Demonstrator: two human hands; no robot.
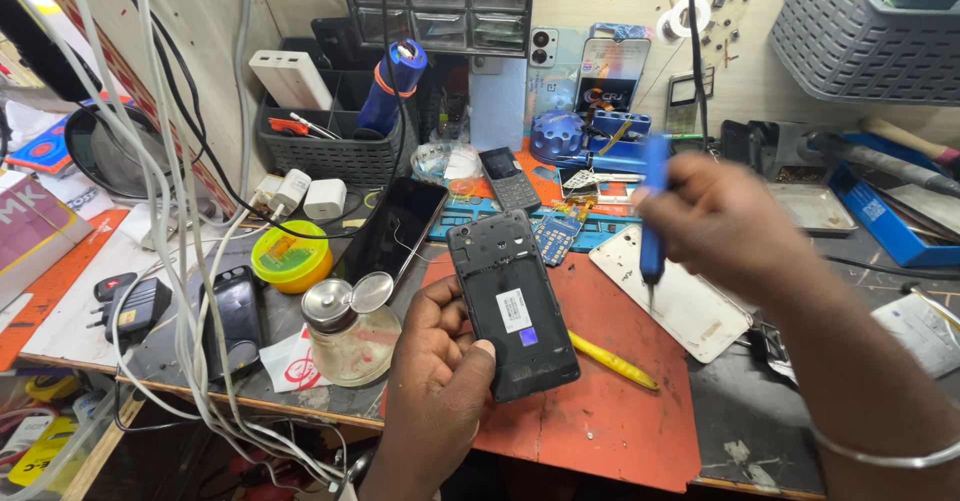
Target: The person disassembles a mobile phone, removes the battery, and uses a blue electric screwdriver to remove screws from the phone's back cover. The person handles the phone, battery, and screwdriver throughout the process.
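My left hand (432, 361) holds a black phone with its back cover off (511, 303), tilted over a red work mat (610, 411). A small white label and a purple square show on its exposed back. My right hand (725, 226) is blurred and grips a blue-handled screwdriver (652, 211), tip pointing down, to the right of the phone and apart from it. A white back cover (680, 301) lies on the mat under that hand. A yellow pry tool (612, 359) lies just right of the phone.
A glass jar with a metal lid (350, 331) and a yellow tin (290, 256) stand left of the phone. Another black phone (400, 226), a keypad phone (509, 178), chargers, white cables (180, 261), a black organiser basket (330, 141) and a grey basket (860, 31) crowd the bench.
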